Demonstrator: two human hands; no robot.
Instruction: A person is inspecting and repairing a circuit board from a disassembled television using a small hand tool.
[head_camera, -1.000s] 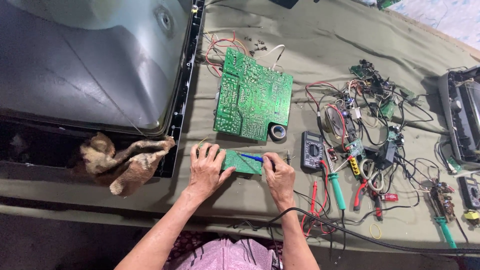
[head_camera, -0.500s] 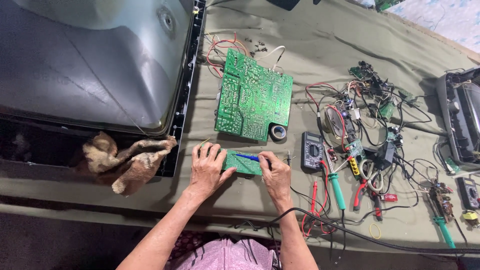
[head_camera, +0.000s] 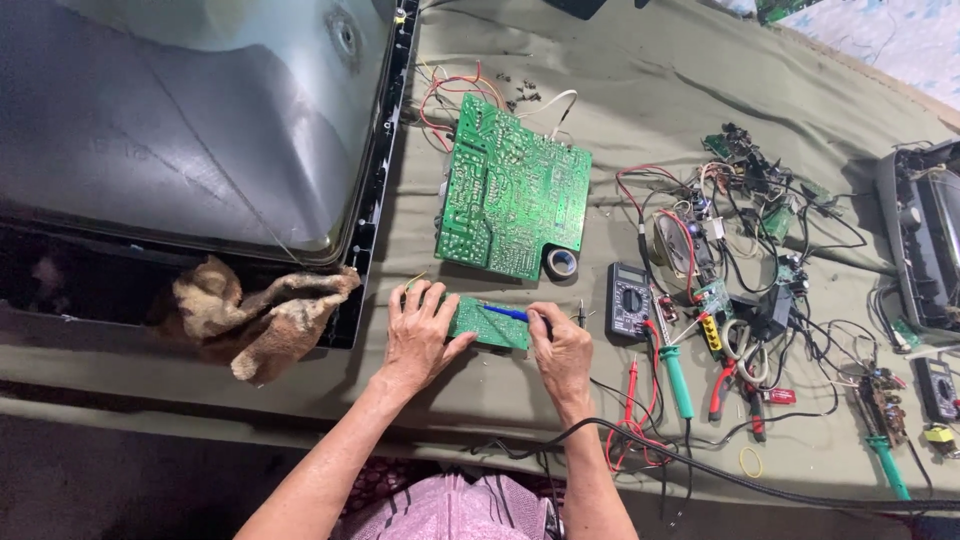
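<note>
The biggest thing in front of you is the old grey TV tube, lying face down on the far left of the green cloth that covers the table. A crumpled brown rag sits against its near edge. Next in size is the big green circuit board, lying flat in the middle, with red and white wires at its top and a roll of black tape touching its near corner. To the right is a tangle of wires and small parts, then a black meter, a green-handled tool and red-handled pliers. Right in front of you lies the small green circuit board, flat on the cloth, just below the big board. Your left hand rests on its left end with the fingers spread out and pressing down. Your right hand pinches a thin blue tool, and the tool's tip lies on the small board.
</note>
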